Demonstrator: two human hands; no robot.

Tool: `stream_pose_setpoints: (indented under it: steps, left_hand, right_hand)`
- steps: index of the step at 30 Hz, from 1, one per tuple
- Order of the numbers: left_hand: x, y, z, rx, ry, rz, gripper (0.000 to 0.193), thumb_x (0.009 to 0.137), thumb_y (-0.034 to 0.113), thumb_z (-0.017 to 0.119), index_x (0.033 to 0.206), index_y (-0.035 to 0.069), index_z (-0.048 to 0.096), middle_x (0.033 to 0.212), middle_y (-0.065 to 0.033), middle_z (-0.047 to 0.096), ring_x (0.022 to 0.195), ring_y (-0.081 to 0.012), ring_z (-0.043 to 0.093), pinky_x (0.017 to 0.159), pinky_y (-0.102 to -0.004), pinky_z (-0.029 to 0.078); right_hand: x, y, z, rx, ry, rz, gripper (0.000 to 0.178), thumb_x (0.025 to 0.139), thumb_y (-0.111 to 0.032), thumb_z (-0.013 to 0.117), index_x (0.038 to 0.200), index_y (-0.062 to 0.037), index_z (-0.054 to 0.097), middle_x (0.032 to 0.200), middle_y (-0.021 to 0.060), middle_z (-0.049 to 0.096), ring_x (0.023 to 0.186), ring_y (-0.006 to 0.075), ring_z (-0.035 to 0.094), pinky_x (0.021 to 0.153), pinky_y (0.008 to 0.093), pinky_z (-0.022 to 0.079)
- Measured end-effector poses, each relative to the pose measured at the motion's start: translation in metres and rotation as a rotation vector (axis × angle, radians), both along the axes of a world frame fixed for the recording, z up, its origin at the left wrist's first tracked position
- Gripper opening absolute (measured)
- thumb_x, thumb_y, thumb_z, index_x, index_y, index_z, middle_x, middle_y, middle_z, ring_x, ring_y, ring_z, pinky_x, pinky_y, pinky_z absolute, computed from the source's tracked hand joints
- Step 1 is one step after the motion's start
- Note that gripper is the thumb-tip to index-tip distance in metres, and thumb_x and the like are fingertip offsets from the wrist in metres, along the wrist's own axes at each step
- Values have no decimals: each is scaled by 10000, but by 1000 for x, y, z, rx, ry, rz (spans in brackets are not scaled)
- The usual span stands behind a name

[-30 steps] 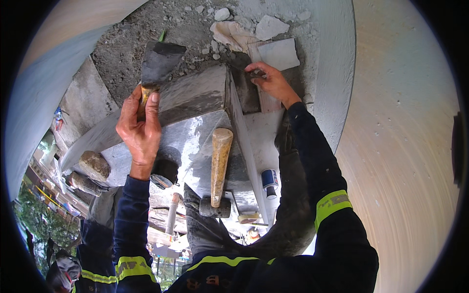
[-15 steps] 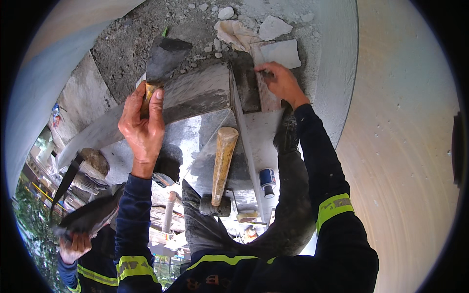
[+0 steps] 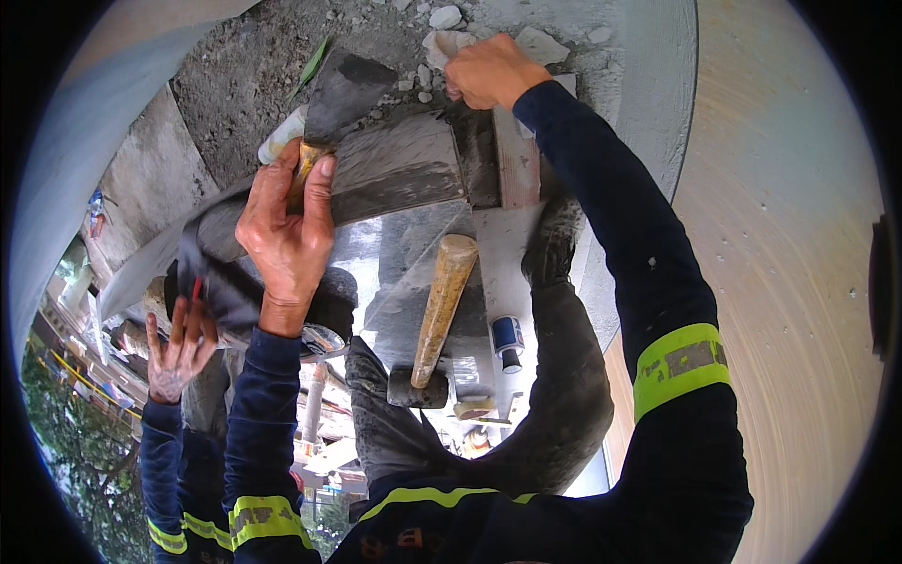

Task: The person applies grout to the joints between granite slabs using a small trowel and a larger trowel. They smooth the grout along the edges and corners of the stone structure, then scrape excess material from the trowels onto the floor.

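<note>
My left hand (image 3: pixel 287 226) grips the short wooden handle of a trowel (image 3: pixel 349 89), whose wide dark blade points away over the rubble. Beyond the stone ledge, my right hand (image 3: pixel 493 70) is curled with its fingertips down at the edge of a crumpled beige cloth (image 3: pixel 443 45). The fingers hide whatever they may hold. A mallet (image 3: pixel 443 310) with a wooden handle and a black head lies on the grey slab (image 3: pixel 376 254) between my hands and my body. A wooden board (image 3: pixel 517 169) lies under my right wrist.
Loose soil (image 3: pixel 244 75) and pale stones (image 3: pixel 445 17) cover the far ground. A blue and white can (image 3: pixel 507 336) stands by my leg. At left, a co-worker's hand (image 3: pixel 178 352) is near a dark bag-like thing (image 3: pixel 221 282). A curved wall (image 3: pixel 789 282) rises at right.
My right hand has moved up and left from the board to the cloth. The trowel has shifted slightly right and up with my left hand. The co-worker's hand has risen and spread its fingers.
</note>
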State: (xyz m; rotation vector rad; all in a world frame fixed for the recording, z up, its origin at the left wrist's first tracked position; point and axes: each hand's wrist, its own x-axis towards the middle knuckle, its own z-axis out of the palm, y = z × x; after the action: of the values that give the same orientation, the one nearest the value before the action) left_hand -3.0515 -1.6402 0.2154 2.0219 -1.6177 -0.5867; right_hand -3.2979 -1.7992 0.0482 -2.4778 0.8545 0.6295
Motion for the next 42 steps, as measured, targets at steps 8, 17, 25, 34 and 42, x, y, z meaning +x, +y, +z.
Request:
stream_pose_setpoints:
  steps: [8, 17, 25, 34, 42]
  left_hand:
    - [-2, -1, 8, 55, 31, 10, 371, 1049, 161, 850, 1319, -80, 772, 1078, -155, 814, 957, -185, 758, 891, -314, 590]
    - [-1, -2, 3, -2, 19, 1, 351, 1008, 138, 877, 1295, -45, 793, 985, -152, 791, 872, -226, 786, 813, -339, 613]
    - [-3, 1, 3, 76, 86, 70, 339, 1015, 118, 867, 1289, -62, 784, 988, -160, 777, 854, -225, 760, 803, -331, 597]
    - [-2, 2, 0, 41, 89, 53, 356, 1020, 122, 872, 1293, -86, 779, 998, -151, 781, 869, -179, 754, 791, -308, 593]
    - [-1, 5, -1, 100, 153, 127, 359, 1037, 132, 862, 1309, -86, 775, 1028, -126, 796, 910, -155, 752, 811, -288, 601]
  right_hand:
    - [20, -14, 29, 132, 103, 62, 219, 904, -128, 768, 1044, -270, 859, 1155, -1, 849, 1102, 271, 799, 898, 476, 606]
    - [-34, -24, 42, 179, -33, -141, 437, 878, -68, 735, 1202, -322, 884, 1206, 17, 844, 1153, 310, 782, 970, 498, 616]
    - [-70, 49, -36, 249, -226, -413, 469, 948, -98, 715, 1332, -341, 832, 1305, 3, 797, 1227, 316, 746, 1030, 522, 609]
    - [-79, 70, -43, 304, -309, -506, 492, 912, -79, 723, 1327, -319, 834, 1283, 17, 793, 1208, 347, 735, 1015, 519, 612]
    - [-94, 116, -76, 734, -654, -1030, 465, 1038, 30, 696, 1439, -200, 750, 1405, 26, 737, 1268, 196, 685, 1047, 347, 561]
